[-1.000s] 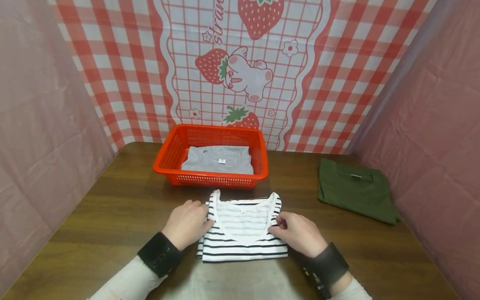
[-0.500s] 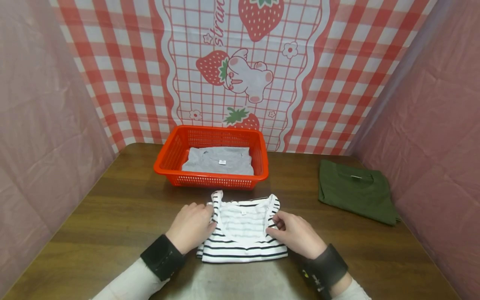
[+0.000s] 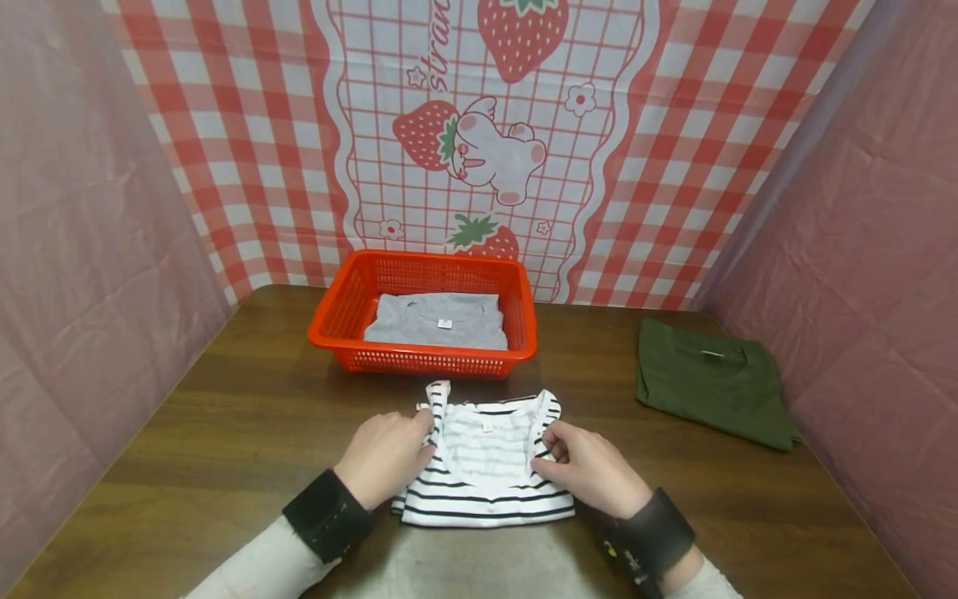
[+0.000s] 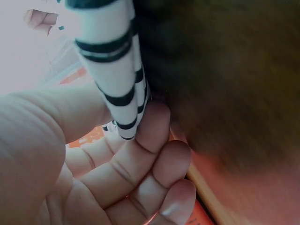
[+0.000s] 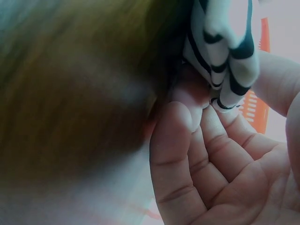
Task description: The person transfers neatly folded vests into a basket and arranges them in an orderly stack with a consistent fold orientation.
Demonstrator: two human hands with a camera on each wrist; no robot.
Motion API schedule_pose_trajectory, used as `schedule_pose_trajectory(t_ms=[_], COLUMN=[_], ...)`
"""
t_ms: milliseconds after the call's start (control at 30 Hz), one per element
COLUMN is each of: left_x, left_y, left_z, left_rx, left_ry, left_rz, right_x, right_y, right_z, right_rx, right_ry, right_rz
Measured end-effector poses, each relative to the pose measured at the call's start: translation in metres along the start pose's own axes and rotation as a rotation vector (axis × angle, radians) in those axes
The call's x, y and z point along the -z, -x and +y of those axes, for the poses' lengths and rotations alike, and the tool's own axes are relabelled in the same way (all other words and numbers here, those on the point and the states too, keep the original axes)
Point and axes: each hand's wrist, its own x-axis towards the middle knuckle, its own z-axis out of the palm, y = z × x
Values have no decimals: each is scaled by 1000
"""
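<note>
A folded white shirt with black stripes (image 3: 486,506) lies at the front middle of the table, its wide neckline facing up and a small label inside. My left hand (image 3: 385,456) pinches its left side near the shoulder; in the left wrist view the striped cloth (image 4: 110,70) runs between thumb and curled fingers (image 4: 154,124). On the opposite side my right hand (image 3: 595,466) pinches the right shoulder edge. Bunched striped fabric (image 5: 234,61) shows between the right thumb and fingers (image 5: 173,122) in the right wrist view. Both shoulder edges stand slightly raised.
Behind the shirt stands a red plastic basket (image 3: 422,363) with a folded grey shirt (image 3: 441,329) inside. A folded dark green shirt (image 3: 707,383) lies on the wooden table (image 3: 247,399) at the right. A checked strawberry cloth (image 3: 494,125) hangs at the back, pink cloth (image 3: 861,249) at the sides.
My left hand has shifted slightly right and inward, and the left shoulder edge of the striped shirt has narrowed and tilted in. The right hand has barely moved, keeping its pinch.
</note>
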Motion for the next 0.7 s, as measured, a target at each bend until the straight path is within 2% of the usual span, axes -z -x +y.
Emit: schedule_pose_trajectory(t_ms=[267,500,700], left_x=[1,3,7], left_y=[4,4,5], left_z=[-2,-2,-1], left_rx=[-59,-60,-79], left_ry=[15,2,-4], left_rz=[79,73,113], right_x=[0,1,0], right_y=[0,1,2], right_z=[-1,-1,-2], right_rx=[10,17,5], right_ry=[3,0,-19], right_rz=[13,43,54])
